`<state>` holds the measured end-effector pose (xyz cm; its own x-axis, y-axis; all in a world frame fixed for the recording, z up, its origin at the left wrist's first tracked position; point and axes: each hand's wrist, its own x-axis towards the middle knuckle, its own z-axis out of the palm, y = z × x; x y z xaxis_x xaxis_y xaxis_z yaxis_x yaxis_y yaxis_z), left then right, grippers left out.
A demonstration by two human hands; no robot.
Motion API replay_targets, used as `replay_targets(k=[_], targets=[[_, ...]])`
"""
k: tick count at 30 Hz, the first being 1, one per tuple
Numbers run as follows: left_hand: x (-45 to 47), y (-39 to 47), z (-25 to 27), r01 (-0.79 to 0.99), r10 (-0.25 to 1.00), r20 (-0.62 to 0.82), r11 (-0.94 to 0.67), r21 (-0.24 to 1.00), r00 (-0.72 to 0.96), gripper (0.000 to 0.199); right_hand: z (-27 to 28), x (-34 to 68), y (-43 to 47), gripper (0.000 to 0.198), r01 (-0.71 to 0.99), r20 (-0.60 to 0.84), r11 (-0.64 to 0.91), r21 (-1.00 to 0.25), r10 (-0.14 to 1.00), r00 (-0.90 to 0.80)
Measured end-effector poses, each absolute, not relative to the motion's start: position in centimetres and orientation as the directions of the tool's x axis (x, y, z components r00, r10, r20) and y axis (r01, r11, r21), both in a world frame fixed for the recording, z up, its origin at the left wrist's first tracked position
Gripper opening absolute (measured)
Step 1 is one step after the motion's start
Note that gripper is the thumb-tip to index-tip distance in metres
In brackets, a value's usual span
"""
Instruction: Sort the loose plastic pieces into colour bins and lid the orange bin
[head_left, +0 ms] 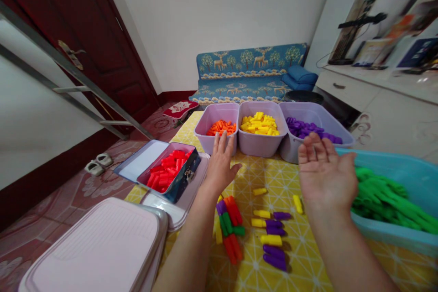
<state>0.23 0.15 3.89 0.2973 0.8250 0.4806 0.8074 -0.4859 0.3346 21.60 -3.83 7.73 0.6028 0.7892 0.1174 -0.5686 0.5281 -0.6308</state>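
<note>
On the yellow cloth (pixel 255 171), yellow pieces (pixel 271 240) and purple pieces (pixel 274 262) are lying; pinching them singly should be keeping neighbours undisturbed. At eleven o'clock from them, the left hand (pixel 221 164) is hovering, fingers spread, by a lilac tub (pixel 205 142), palm hidden, probably holding nothing; toward two, the right hand (pixel 326 178) is showing an open, empty palm.

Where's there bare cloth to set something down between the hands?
Bare cloth shows between the middle bin and the yellow piece nearest it, and between the two nearest purple pieces and the right forearm. Crowded: beside the left forearm, at the red-green cluster, and along the row of bins.
</note>
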Motion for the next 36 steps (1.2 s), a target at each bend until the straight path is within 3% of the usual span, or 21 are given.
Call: replay_targets(k=[3,6,7,9,11,15,21,27,30,34,36], targets=[[0.1,0.1,3.9,0.801,0.822,0.481,-0.494,0.338,0.304,0.092,7.2,21.1,-3.7,0.03,-0.469,0.104,0.311,-0.827,0.903,0.416],[0.1,0.1,4.0,0.805,0.824,0.475,-0.493,0.331,0.309,0.091,5.7,19.9,-3.7,0.026,0.006,0.152,0.153,-0.988,0.981,0.121],[0.0,0.1,4.0,0.807,0.824,0.474,-0.492,0.326,0.311,0.091,5.0,19.6,-3.7,0.023,0.238,0.153,0.145,-0.96,0.988,0.013],[0.0,0.0,4.1,0.808,0.822,0.474,-0.494,0.32,0.315,0.091,3.4,19.2,-3.8,0.019,0.634,0.101,0.166,-0.755,0.985,-0.137],[0.1,0.0,4.1,0.803,0.822,0.473,-0.497,0.327,0.316,0.091,1.8,19.0,-3.6,0.017,0.803,0.054,0.174,-0.57,0.983,-0.175],[0.2,0.1,3.8,0.793,0.827,0.481,-0.49,0.362,0.292,0.089,-0.3,18.3,-2.9,0.011,0.786,0.071,0.181,-0.591,0.982,-0.172],[-0.1,0.3,3.8,0.757,0.819,0.505,-0.507,0.413,0.273,0.082,-0.7,17.6,-2.4,0.035,0.693,0.216,0.206,-0.691,0.974,-0.074],[-1.4,-4.8,4.6,0.731,0.894,0.369,-0.427,0.532,0.254,0.067,-0.7,20.8,-5.3,0.05,0.746,0.343,0.288,-0.601,0.936,-0.085],[-2.7,-9.9,2.9,0.755,0.922,0.187,-0.384,0.531,0.338,0.085,-2.0,22.8,-10.0,0.067,0.837,0.315,0.255,-0.483,0.943,-0.106],[-3.8,-15.6,-0.8,0.832,0.933,0.125,-0.358,0.424,0.338,0.125,-3.9,24.4,-16.2,0.106,0.902,0.224,0.225,-0.368,0.963,-0.148],[-3.4,-16.7,-2.0,0.834,0.93,0.106,-0.364,0.414,0.353,0.13,-4.3,24.4,-17.3,0.116,0.905,0.223,0.248,-0.347,0.959,-0.177]])
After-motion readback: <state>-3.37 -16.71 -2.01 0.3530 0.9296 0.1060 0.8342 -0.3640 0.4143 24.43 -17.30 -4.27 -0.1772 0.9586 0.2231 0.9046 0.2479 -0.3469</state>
